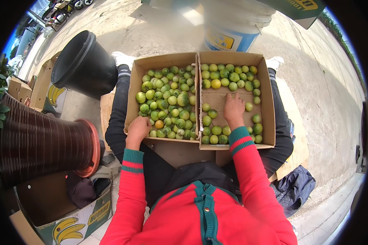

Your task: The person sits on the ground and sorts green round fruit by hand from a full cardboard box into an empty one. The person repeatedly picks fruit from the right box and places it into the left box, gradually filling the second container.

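Observation:
Two shallow cardboard boxes stand side by side between my legs. The left box (129, 107) is filled with small green round fruits (162, 104) that look like unripe tomatoes, an orange one among them. My left hand (137, 130) is at its near left corner, fingers curled together by the fruit; what they hold, if anything, is hidden. In the right box (268, 118), similar green fruits (234, 76) lie along the far, right and near sides, around bare cardboard. Over that bare patch my right hand (234, 110) reaches forward, fingers stretched and slightly apart, nothing visible in them.
A black bucket (82, 65) leans beyond my left leg. Nearer on the left are a large brown ribbed pot (45, 139) and an open banana box (75, 220). White buckets (237, 24) stand ahead. Dark cloth (296, 188) lies at right.

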Action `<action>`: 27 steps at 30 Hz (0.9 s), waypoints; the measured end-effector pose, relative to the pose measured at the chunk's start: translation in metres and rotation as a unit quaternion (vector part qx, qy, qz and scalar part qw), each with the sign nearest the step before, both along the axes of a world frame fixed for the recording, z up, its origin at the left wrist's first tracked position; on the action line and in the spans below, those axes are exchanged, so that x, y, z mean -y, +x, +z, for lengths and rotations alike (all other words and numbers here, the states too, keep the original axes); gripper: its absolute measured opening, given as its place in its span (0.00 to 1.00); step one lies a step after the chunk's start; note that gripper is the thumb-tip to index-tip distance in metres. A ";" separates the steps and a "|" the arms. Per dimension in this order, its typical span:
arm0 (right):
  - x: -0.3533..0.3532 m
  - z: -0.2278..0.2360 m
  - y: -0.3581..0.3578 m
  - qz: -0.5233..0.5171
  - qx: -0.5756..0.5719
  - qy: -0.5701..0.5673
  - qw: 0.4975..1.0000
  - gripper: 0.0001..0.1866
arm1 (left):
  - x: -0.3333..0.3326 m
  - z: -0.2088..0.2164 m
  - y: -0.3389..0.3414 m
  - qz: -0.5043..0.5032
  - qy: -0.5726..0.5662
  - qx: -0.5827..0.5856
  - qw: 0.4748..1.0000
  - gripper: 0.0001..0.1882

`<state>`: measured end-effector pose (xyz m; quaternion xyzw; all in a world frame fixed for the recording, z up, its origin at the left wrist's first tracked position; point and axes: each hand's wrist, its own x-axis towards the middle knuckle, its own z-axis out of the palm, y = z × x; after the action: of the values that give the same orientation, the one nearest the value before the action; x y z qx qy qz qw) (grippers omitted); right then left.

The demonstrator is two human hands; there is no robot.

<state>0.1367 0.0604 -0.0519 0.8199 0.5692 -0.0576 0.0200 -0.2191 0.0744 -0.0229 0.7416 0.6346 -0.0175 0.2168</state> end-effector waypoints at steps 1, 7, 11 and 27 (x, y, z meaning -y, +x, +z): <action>-0.001 0.002 0.000 -0.006 -0.014 -0.008 1.000 0.15 | -0.003 -0.005 -0.010 0.012 -0.022 -0.036 0.999 0.04; 0.003 -0.014 0.007 0.017 0.020 0.087 0.996 0.12 | -0.004 -0.017 -0.027 0.001 0.001 -0.019 1.000 0.05; 0.006 0.002 0.002 0.001 -0.092 0.171 0.981 0.16 | -0.002 -0.007 -0.027 0.009 0.002 -0.019 1.000 0.05; 0.017 0.054 -0.030 0.294 -0.275 0.339 0.850 0.20 | 0.007 -0.001 0.137 0.213 -0.190 0.664 0.692 0.20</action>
<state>0.1066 0.0439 0.0023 0.5208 0.7503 -0.0753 -0.4002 -0.0822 0.0671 -0.0237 0.3486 0.4494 0.4056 0.7155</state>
